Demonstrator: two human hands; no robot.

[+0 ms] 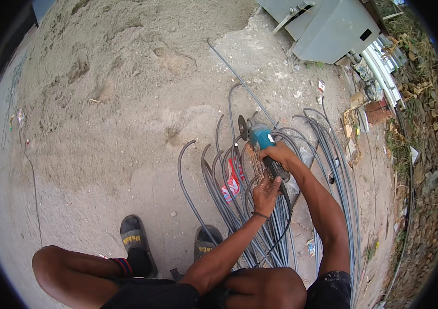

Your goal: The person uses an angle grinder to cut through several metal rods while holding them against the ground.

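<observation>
Both hands are closed on a teal and black angle grinder (pixel 261 138). My right hand (pixel 281 155) wraps around its body, and my left hand (pixel 267 194), with a dark band at the wrist, grips the black rear end. The dark cutting disc (pixel 243 127) stands at the far left of the tool, close to the curved ends of the steel rods (pixel 237 211). Orange sparks (pixel 253 154) fly below the disc. Exactly where the disc meets a rod cannot be made out. A black cord (pixel 284 226) runs down from the grinder over the rods.
One straight rod (pixel 237 77) points away beyond the tool. Red and white wrapping (pixel 233 180) lies among the bent rods. My sandalled feet (pixel 136 237) are at the near left. Sandy soil (pixel 100 103) spreads far left; a grey metal box (pixel 335 33) and a stony bank (pixel 430 216) stand right.
</observation>
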